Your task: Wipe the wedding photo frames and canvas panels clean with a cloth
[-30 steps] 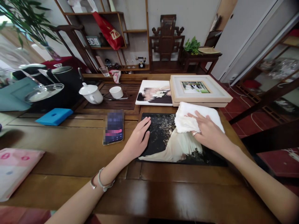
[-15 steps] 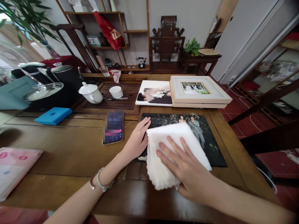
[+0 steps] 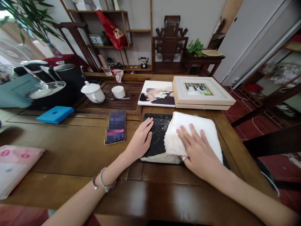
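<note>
A dark photo panel (image 3: 157, 138) lies flat on the wooden table, with a pale strip of fabric pictured along its lower edge. My left hand (image 3: 141, 138) rests on its left edge, fingers stretched out and holding nothing. Over the panel's right part is a folded white towel (image 3: 197, 121), which hides the pictured couple. My right hand (image 3: 199, 150) presses on the towel with its fingers spread on top; the thumb, with a ring at its base, hooks at the towel's lower edge, its tip hidden.
Behind the panel lie a white photo board (image 3: 156, 94) and a light wooden picture frame (image 3: 204, 100). A phone (image 3: 115, 127) is left of my left hand. Farther left are a lidded white teapot (image 3: 92, 92), a white cup (image 3: 118, 92), a blue block (image 3: 55, 115) and a pink package (image 3: 18, 166).
My right hand has moved the towel right and away from me across the panel, uncovering its left part and lower edge. My left hand stays on the left edge.
</note>
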`<control>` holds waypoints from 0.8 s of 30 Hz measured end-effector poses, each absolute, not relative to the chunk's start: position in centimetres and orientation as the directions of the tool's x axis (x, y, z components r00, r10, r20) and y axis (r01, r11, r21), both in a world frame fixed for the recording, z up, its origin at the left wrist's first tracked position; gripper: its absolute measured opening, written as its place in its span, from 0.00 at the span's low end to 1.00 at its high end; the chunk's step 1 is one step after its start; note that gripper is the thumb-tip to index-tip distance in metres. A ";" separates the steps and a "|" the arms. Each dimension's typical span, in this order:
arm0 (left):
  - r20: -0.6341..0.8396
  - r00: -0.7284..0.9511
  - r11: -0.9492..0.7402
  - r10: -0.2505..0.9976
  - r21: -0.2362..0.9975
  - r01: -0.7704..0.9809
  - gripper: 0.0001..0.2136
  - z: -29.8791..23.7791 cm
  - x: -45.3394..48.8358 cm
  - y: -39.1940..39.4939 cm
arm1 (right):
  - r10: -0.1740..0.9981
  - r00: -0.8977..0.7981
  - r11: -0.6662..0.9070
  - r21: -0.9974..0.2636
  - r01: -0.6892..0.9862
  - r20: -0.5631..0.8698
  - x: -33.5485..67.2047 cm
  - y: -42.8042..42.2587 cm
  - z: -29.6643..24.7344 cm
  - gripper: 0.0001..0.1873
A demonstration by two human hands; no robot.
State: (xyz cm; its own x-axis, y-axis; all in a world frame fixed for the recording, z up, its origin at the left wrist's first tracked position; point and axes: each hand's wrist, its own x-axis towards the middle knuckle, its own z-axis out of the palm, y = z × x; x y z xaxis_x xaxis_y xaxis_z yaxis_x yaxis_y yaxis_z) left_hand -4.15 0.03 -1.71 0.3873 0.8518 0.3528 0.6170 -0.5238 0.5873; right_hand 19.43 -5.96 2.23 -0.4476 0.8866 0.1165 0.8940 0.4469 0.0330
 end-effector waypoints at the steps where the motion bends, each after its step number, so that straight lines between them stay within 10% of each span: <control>1: 0.351 0.386 -0.522 0.853 0.588 0.618 0.21 -1.8 -4.1 0.0 | 0.864 -0.491 0.490 0.036 0.871 0.109 18.7 -7.1 2.3 0.39; 9: 0.355 0.386 -0.523 0.851 0.633 0.571 0.21 -2.1 -4.4 0.4 | 0.703 -0.699 0.709 -0.055 0.703 0.131 16.4 -11.1 2.9 0.40; 17: 0.344 0.364 -0.499 0.865 0.654 0.569 0.20 -1.8 -4.5 0.5 | 0.822 -0.560 0.534 0.198 0.822 0.104 13.5 -8.2 3.6 0.36; 24: 0.329 0.389 -0.504 0.861 0.657 0.561 0.21 -2.0 -4.7 0.6 | 0.640 -0.722 0.703 0.181 0.688 0.262 11.1 -12.7 3.4 0.26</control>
State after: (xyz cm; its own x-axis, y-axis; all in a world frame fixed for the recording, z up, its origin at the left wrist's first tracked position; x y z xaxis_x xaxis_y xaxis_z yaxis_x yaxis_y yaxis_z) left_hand -4.65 0.56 -2.00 0.3886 0.8607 0.3289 0.5608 -0.5042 0.6567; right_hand 11.07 -12.69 3.44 -0.7223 0.6401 0.2618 0.6882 0.7026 0.1810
